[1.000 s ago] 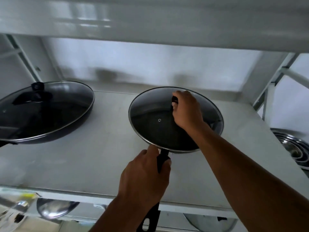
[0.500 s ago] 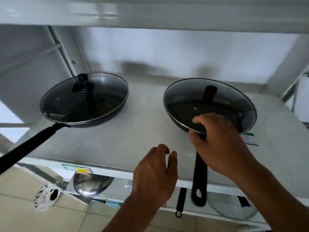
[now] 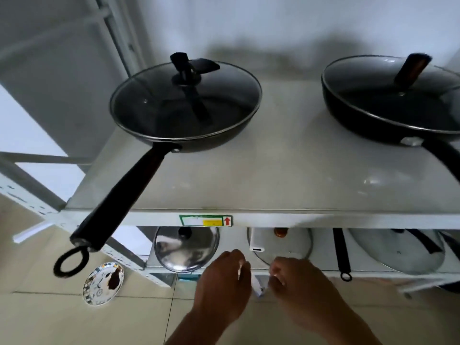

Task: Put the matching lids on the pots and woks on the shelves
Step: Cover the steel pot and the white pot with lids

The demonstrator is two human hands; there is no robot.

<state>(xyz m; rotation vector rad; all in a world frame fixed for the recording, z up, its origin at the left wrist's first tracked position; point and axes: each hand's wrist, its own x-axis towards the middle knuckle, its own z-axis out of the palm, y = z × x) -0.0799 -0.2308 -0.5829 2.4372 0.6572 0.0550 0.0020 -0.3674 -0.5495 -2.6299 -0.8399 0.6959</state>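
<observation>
Bare and empty as far as the view shows, your left hand (image 3: 224, 282) and right hand (image 3: 298, 282) hang low in front of the lower shelf (image 3: 321, 271), close beside each other but not touching. The fingers of both curl loosely inward; neither grips a lid or a pan. Between them lies a small white scrap (image 3: 258, 286); whether your right fingertips touch it, you cannot tell from here.

Just beyond your left hand, a steel lid (image 3: 185, 250) with a dark knob sits on that lower shelf. Beside it to the right lies a glass lid (image 3: 288, 245) with a brown knob, and a white box-like object (image 3: 257, 241) rests over its left edge. Further right, a thin black handle (image 3: 341, 252) with a ring end hangs past the shelf edge, next to another glass lid (image 3: 398, 247).

Above, on the upper shelf (image 3: 286, 175), the left wok (image 3: 189, 143) already wears its glass cover (image 3: 184, 100), its long black handle jutting out past the shelf's front edge. The right wok (image 3: 388, 120) is covered too, by a glass top (image 3: 398, 93) with a slanted dark grip. A green, yellow and red sticker (image 3: 205, 220) marks the shelf's front rim.

Down on the tiled floor (image 3: 49, 319), left of the shelving, lies a patterned plate (image 3: 103, 283).
</observation>
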